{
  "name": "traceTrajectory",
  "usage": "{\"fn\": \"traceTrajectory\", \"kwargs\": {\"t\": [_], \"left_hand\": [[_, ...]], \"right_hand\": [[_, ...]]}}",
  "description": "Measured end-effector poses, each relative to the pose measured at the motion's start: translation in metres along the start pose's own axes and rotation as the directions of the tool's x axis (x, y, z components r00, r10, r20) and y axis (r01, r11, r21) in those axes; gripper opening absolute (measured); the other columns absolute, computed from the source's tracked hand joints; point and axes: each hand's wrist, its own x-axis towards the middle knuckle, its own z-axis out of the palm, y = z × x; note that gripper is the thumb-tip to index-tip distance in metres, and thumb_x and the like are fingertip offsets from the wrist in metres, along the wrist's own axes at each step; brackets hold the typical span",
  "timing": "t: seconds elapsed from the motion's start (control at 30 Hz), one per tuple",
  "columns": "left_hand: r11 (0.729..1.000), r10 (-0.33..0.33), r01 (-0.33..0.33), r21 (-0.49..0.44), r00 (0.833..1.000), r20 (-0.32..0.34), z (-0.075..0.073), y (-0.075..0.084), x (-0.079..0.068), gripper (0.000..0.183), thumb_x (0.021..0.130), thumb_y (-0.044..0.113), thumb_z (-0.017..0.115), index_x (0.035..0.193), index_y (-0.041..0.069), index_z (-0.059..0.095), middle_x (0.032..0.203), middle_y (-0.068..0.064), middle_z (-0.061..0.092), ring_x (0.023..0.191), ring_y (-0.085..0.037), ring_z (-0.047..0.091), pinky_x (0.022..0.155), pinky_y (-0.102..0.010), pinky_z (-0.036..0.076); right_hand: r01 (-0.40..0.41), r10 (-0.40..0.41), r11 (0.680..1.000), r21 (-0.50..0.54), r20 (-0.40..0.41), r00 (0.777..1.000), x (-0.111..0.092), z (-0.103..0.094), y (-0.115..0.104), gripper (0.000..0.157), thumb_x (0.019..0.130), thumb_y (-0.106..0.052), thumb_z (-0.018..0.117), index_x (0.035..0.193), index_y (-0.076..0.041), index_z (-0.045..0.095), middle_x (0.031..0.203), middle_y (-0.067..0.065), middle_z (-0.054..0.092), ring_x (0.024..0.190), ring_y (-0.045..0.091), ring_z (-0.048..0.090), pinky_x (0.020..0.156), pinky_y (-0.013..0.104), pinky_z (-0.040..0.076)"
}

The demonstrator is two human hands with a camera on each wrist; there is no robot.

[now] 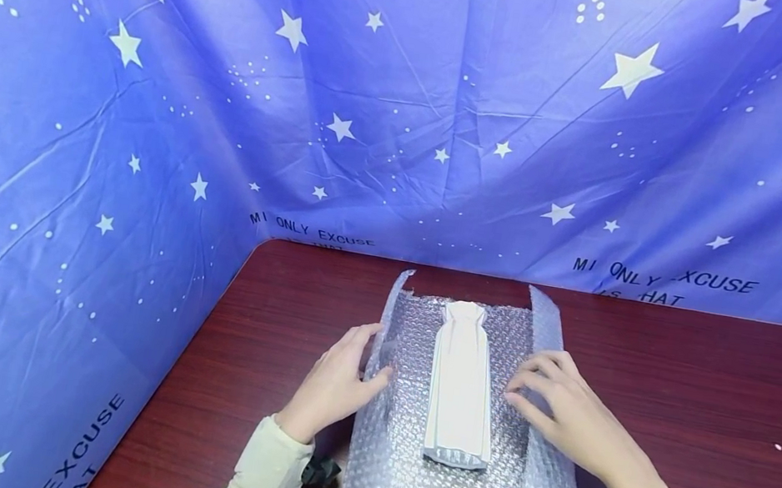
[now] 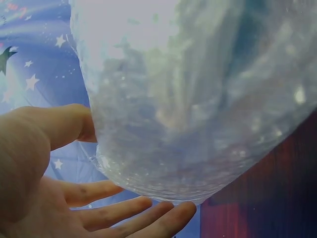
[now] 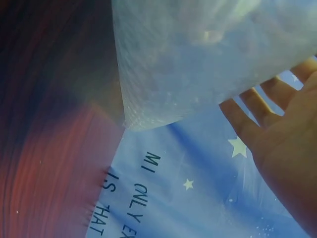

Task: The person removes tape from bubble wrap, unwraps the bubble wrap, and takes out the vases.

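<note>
A white vase (image 1: pixel 465 382) with a pinched neck lies on its side on a sheet of bubble wrap (image 1: pixel 395 472), its base toward me. The sheet's left and right sides curl up off the table. My left hand (image 1: pixel 340 380) is at the raised left side, thumb and fingers spread; in the left wrist view the straight fingers (image 2: pixel 114 213) reach along the wrap's lower edge. At the raised right side is my right hand (image 1: pixel 567 409), its loosely bent fingers over the flap; the right wrist view has its fingertips partly hidden behind the wrap.
The dark red wooden table (image 1: pixel 688 390) extends to both sides of the wrap. A blue curtain (image 1: pixel 414 87) with white stars hangs behind it and along its left side. One tiny white scrap (image 1: pixel 778 447) lies on the table at the right.
</note>
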Motion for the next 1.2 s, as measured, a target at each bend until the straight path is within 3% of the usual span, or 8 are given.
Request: {"fn": "traceTrajectory", "kwargs": {"t": [0.23,0.57,0.9,1.2], "left_hand": [[1.0,0.002,-0.002,0.006,1.0,0.03,-0.003,-0.003,0.0,0.061,0.088,0.026,0.07,0.143,0.007,0.049,0.13,-0.01,0.059,0.103,-0.027,0.062,0.086,-0.048,0.052],[1.0,-0.02,0.019,0.014,0.999,0.041,-0.007,-0.006,0.0,0.062,0.086,0.023,0.071,0.142,0.008,0.049,0.135,-0.009,0.058,0.12,-0.029,0.059,0.097,-0.05,0.05],[1.0,0.005,-0.006,0.031,1.0,0.031,-0.008,-0.011,0.002,0.062,0.084,0.02,0.076,0.139,0.005,0.052,0.129,-0.011,0.061,0.114,-0.027,0.061,0.094,-0.048,0.052],[1.0,0.011,-0.012,0.029,1.0,0.027,-0.01,-0.015,0.003,0.059,0.083,0.017,0.078,0.135,0.003,0.054,0.118,-0.009,0.064,0.103,-0.023,0.064,0.086,-0.045,0.054]], "right_hand": [[-0.032,0.033,0.999,-0.015,0.019,0.999,-0.002,-0.003,0.004,0.003,0.092,-0.021,0.071,0.092,-0.024,0.071,0.1,-0.015,0.057,0.111,0.015,0.044,0.09,0.04,0.043],[-0.068,0.069,0.997,-0.022,0.047,0.997,-0.007,-0.006,0.009,0.007,0.089,-0.019,0.073,0.093,-0.025,0.071,0.104,-0.011,0.06,0.11,0.018,0.045,0.09,0.046,0.045],[-0.112,0.111,0.994,-0.004,0.086,0.99,-0.011,-0.012,0.012,0.006,0.09,-0.017,0.072,0.096,-0.019,0.071,0.106,-0.004,0.063,0.114,0.024,0.046,0.092,0.051,0.046],[-0.14,0.138,0.99,0.008,0.11,0.984,-0.014,-0.014,0.017,0.008,0.09,-0.017,0.072,0.096,-0.022,0.069,0.11,-0.001,0.064,0.116,0.027,0.046,0.094,0.054,0.045]]}}
